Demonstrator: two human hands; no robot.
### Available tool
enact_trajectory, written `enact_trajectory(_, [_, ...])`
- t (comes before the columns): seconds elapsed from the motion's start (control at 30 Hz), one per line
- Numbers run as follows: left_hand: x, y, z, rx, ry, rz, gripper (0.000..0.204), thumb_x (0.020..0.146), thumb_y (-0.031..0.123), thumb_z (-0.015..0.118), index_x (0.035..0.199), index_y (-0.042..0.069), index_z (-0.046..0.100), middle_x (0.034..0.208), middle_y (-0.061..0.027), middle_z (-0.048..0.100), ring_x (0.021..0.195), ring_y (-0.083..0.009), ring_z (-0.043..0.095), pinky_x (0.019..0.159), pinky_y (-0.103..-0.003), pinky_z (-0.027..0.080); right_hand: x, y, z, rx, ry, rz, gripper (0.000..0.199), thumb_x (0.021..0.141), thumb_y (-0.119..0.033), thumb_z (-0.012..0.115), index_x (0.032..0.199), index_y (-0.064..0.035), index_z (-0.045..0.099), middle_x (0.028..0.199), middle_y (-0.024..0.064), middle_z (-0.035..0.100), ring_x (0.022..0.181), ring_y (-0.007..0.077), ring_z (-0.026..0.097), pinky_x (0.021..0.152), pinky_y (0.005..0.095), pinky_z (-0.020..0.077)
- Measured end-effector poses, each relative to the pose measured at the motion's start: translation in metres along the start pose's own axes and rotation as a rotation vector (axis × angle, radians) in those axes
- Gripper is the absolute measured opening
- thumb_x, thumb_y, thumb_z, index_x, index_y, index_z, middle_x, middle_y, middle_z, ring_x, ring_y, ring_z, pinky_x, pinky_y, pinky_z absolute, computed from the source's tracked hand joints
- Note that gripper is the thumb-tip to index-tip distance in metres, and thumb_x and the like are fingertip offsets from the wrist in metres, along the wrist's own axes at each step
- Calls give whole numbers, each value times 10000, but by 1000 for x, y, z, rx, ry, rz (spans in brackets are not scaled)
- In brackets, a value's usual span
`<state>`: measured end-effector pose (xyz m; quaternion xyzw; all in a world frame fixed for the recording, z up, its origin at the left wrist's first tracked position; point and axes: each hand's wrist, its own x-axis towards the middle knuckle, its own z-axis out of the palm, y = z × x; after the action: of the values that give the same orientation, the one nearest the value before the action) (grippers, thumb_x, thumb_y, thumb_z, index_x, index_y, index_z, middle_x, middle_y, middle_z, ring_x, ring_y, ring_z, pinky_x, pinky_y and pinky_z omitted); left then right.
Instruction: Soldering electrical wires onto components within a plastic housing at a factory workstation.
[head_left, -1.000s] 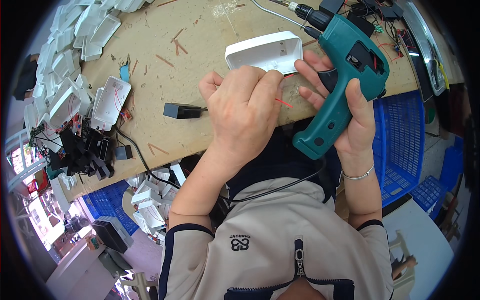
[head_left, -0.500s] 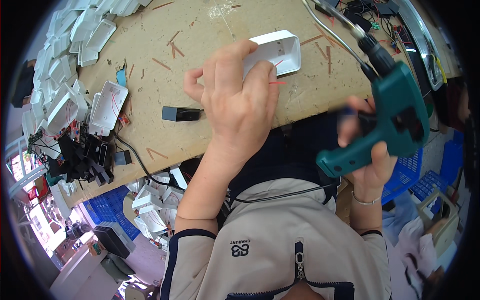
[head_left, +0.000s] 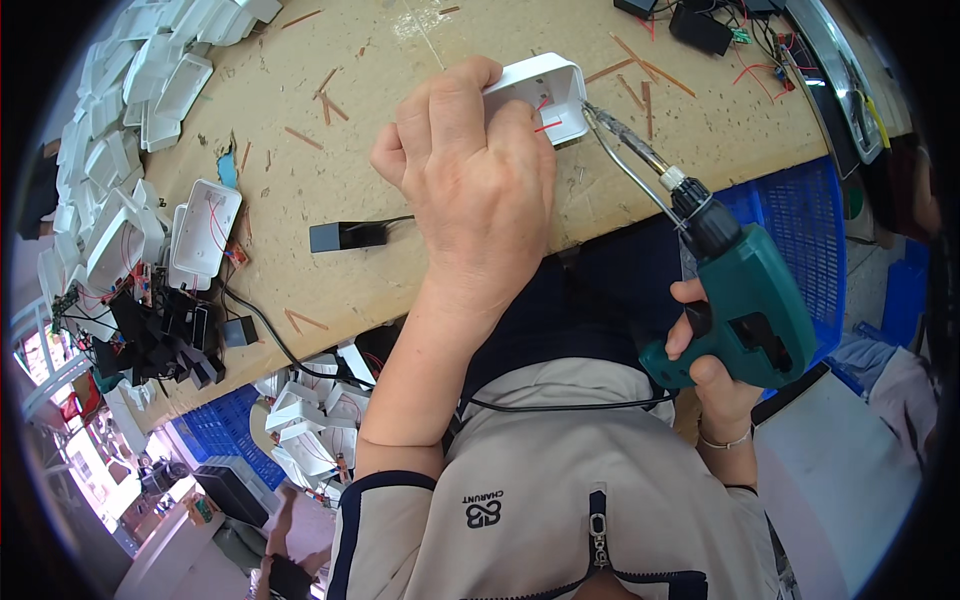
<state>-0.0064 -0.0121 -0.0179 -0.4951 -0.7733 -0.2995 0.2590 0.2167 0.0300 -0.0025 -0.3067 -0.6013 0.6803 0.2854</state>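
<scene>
My left hand (head_left: 468, 170) is closed on a small open white plastic box (head_left: 572, 98) at the table's near middle. Its thumb and forefinger reach inside, where short red wires (head_left: 547, 127) stick out beside the fingertips; what they pinch is hidden. In my right hand (head_left: 722, 385) is a green pistol-grip soldering gun (head_left: 765, 300), with fingers wrapped round its handle. The gun's tip and thin metal feed tube (head_left: 632, 165) point up and left, right by the box's right wall. I cannot tell whether the tip touches it.
Left of my hand lies a black rectangular block (head_left: 347, 236) with a cable. White boxes (head_left: 180, 90) are heaped at the far left, with black casings (head_left: 170, 330) nearer. Brown strips (head_left: 648, 110) litter the wooden table (head_left: 370, 170). A blue crate (head_left: 800, 235) stands at right.
My right hand has brought the soldering gun down and turned it, so its tip now sits at the box's right side. The left hand and box have shifted slightly in view.
</scene>
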Motion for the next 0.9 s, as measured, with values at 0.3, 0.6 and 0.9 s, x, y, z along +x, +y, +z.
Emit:
enact_trajectory(0.3, [3,3,-5,53,-88,-50,82,678,103,633,742,52,637,1007,-47,534,939,-230,464,818,-354,277,2,2,7,-4,13,25,677,714,-348,715,1151,85,431,1048,218,547,649,133,566,542,233,473])
enact_trajectory(0.6, [2,1,-1,103,-70,-24,78,670,119,642,725,64,638,1006,-37,535,932,-227,455,775,-354,276,6,0,10,-9,-3,64,689,712,-330,715,1178,76,412,1039,211,544,646,133,565,544,228,469])
enact_trajectory(0.9, [3,1,5,48,22,-9,80,591,32,594,589,32,515,972,-57,509,911,-224,447,746,-356,264,12,-7,11,-52,-13,100,672,719,-287,710,1192,74,396,1010,200,545,641,128,565,553,224,471])
